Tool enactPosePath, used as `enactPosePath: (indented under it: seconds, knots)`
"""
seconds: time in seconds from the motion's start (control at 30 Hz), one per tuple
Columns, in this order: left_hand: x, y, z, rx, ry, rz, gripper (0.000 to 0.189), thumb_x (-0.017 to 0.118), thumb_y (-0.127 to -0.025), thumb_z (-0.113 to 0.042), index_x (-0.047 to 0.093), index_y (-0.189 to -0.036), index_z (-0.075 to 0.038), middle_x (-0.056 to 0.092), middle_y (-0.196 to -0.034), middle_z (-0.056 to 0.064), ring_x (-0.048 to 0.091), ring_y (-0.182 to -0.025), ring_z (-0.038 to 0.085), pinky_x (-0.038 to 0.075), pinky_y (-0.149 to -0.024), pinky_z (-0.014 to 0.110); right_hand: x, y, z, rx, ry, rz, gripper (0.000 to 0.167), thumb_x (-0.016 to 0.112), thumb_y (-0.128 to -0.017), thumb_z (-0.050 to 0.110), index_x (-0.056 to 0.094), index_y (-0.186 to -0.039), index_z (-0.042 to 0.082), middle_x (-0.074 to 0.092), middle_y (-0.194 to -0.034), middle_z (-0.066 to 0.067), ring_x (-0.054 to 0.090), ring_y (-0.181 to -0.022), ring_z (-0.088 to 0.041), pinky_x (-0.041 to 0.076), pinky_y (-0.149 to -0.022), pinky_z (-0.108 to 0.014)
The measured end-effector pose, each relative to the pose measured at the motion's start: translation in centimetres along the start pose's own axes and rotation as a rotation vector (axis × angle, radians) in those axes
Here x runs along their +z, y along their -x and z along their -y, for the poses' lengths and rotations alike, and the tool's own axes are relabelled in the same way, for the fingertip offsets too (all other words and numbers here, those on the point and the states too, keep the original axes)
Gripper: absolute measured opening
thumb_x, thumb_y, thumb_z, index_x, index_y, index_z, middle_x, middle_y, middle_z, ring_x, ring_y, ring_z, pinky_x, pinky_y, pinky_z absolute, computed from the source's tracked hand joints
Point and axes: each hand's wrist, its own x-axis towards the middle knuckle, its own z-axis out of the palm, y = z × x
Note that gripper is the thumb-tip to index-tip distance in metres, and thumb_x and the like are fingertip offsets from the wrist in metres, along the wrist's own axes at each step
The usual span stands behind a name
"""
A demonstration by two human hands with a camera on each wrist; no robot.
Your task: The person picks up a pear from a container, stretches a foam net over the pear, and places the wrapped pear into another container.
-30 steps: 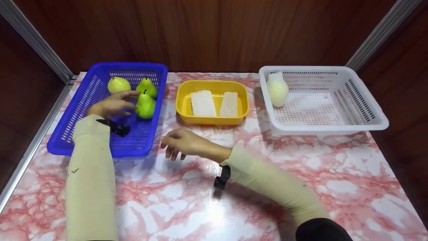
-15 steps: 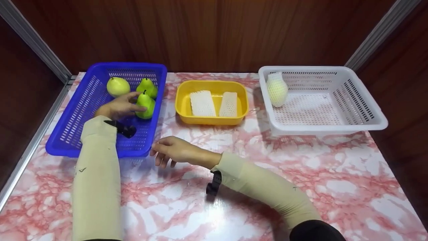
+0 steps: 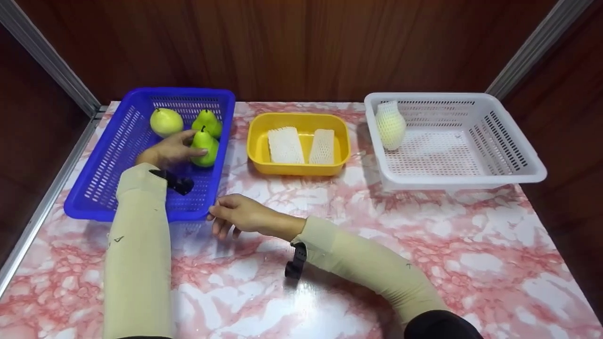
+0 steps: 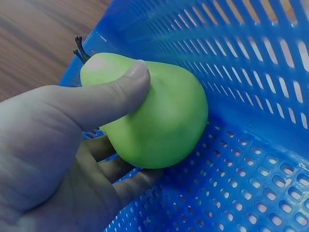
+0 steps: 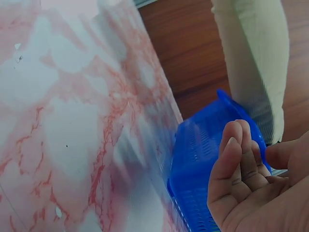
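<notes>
In the blue basket (image 3: 101, 155), my left hand (image 3: 174, 149) holds a green pear (image 3: 206, 147) by the basket's right wall. The left wrist view shows my thumb (image 4: 116, 96) across the side of the pear (image 4: 169, 116), with the other fingers bent beneath it. Another green pear (image 3: 207, 123) lies just behind, and a yellow pear (image 3: 167, 122) sits at the back left. My right hand (image 3: 242, 214) is at the basket's front right corner, fingers loosely bent. In the right wrist view the right hand (image 5: 251, 188) has nothing between thumb and fingers.
A yellow tub (image 3: 297, 169) with two white foam net sleeves (image 3: 286, 146) stands in the middle. On the right is a white basket (image 3: 459, 179) containing a pear in a foam net (image 3: 391, 126). Brown wooden panels (image 3: 301, 52) enclose the marbled table (image 3: 264, 301).
My left hand has moved right and its thumb has come over the front green pear, which stays in place. My right hand has shifted left and slightly nearer, up to the basket's corner.
</notes>
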Motion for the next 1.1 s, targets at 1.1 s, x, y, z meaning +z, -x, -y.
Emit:
enactPosePath:
  seconds: [1.1]
  knots:
    - [-0.5,1.1,-2.0,-0.061,0.193,0.003,0.065,0.053,-0.107,-0.018,0.020,-0.158,0.000,0.038,-0.147,0.020,0.051,-0.118,0.017,0.051,-0.098,0.027,-1.6,0.6,-0.1,-0.012,0.029,0.020,0.033,0.052,-0.108,0.019,0.059,-0.118,-0.012,0.067,-0.074,-0.001,0.063,-0.063,-0.014,0.049,-0.051,-0.023]
